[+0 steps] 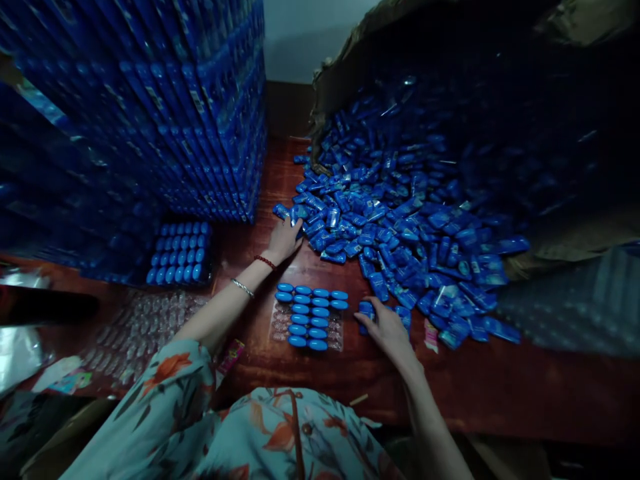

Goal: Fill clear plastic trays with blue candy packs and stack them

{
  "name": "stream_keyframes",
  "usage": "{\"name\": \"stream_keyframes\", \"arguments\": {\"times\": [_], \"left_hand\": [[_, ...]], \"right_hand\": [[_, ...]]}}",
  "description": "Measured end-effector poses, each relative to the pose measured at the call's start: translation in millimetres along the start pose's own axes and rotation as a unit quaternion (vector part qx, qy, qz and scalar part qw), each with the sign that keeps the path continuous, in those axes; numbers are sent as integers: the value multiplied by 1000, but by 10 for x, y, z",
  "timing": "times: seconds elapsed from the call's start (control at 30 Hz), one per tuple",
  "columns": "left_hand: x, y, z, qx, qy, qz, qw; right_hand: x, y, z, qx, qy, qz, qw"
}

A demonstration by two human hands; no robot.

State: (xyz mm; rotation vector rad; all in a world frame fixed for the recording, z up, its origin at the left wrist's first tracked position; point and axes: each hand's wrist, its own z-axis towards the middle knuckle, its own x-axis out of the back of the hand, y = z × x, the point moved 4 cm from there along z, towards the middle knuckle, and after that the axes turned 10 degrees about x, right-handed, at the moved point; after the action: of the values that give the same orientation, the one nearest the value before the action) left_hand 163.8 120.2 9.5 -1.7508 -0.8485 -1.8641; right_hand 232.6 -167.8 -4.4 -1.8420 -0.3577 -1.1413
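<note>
My left hand (286,241) reaches to the near left edge of a heap of small blue wrapped packets (350,220). Its fingers are closed on a blue packet there. My right hand (389,328) is low over the table at the front of the heap, its thumb and fingers closed around another blue packet (367,312). Between my hands lies a clear plastic tray (336,339) with moulded hollows. Blue oval pieces (310,310) fill its far rows and middle columns; bare hollows show at the near left and right.
Tall stacks of blue filled trays (200,120) rise at the left. A lower filled stack (177,257) and clear trays (143,327) stand near my left arm. A torn cardboard box (345,67) spills the packets. Pink wrappers (431,335) lie on the reddish table (540,393).
</note>
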Motion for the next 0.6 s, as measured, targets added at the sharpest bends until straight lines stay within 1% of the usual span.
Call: {"name": "stream_keyframes", "arguments": {"times": [0.03,0.07,0.13,0.17,0.2,0.23,0.27,0.3,0.33,0.4,0.43,0.5,0.53,0.6], "left_hand": [[-12,-19,3,-3,2,3,1000],[-21,-49,0,-6,4,2,1000],[-30,-141,-21,-9,6,-20,1000],[-27,-199,-46,-11,7,-45,999],[-18,-263,-85,-17,10,-81,997],[0,-331,-142,-26,15,-124,992],[28,-404,-219,-37,23,-170,984],[66,-483,-319,-45,34,-212,976],[112,-569,-441,-46,48,-245,967],[217,-747,-750,-23,79,-274,958],[270,-828,-930,-3,89,-276,957],[366,-953,-1317,37,97,-280,954],[405,-993,-1510,60,98,-293,949],[458,-1022,-1865,109,105,-336,930]], "right_hand": [[3,67,-90,-20,26,73,997],[-3,116,-188,-43,52,153,986],[-42,129,-376,-77,101,298,946],[-71,91,-451,-78,123,349,926],[-103,31,-505,-68,143,380,912],[-134,-42,-539,-45,160,389,906],[-160,-120,-552,-12,176,378,909],[-178,-196,-550,31,189,347,918],[-188,-267,-538,80,198,301,929],[-183,-383,-506,183,198,177,946],[-171,-424,-490,227,186,113,949],[-130,-483,-458,292,141,1,946],[-100,-507,-438,314,112,-45,942],[-33,-566,-386,342,54,-118,931]]}}
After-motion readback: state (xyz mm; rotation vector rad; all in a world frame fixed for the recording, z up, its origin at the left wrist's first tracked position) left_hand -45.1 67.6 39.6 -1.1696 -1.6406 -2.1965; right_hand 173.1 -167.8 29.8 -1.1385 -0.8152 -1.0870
